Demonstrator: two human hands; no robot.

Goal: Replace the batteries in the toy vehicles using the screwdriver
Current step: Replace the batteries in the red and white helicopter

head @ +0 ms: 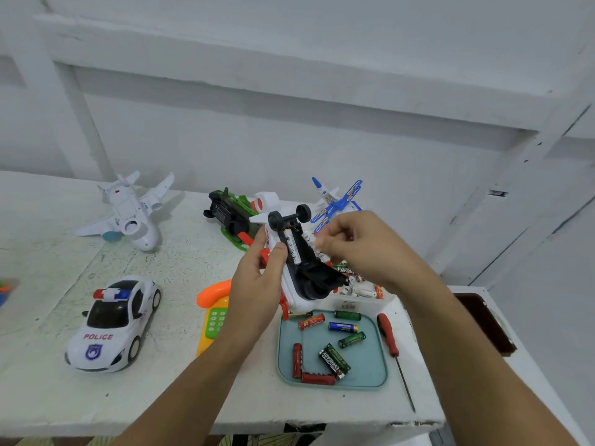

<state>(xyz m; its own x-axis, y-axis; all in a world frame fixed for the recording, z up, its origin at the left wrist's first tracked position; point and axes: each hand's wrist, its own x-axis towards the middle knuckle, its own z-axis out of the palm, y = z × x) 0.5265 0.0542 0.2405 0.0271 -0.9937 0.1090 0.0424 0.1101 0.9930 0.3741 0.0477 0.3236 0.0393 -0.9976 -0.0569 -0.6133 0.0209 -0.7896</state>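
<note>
Gripping the white plastic toy plane (294, 299) steady, the left hand (257, 284) is letting the right hand (360, 249), pinching a white battery (314, 244), seat it straight.

Both forearms reach forward, left hand (257, 278) curled in a grip, right hand (357, 246) pinching with its fingertips.

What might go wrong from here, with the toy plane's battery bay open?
The right hand only pinches a white cell beside the toy plane held in the left hand; it could slip. A dropped cell might mix with the loose batteries in the teal tray below. The screwdriver lies by the table edge near the right forearm; a nudge may knock it off.
</note>
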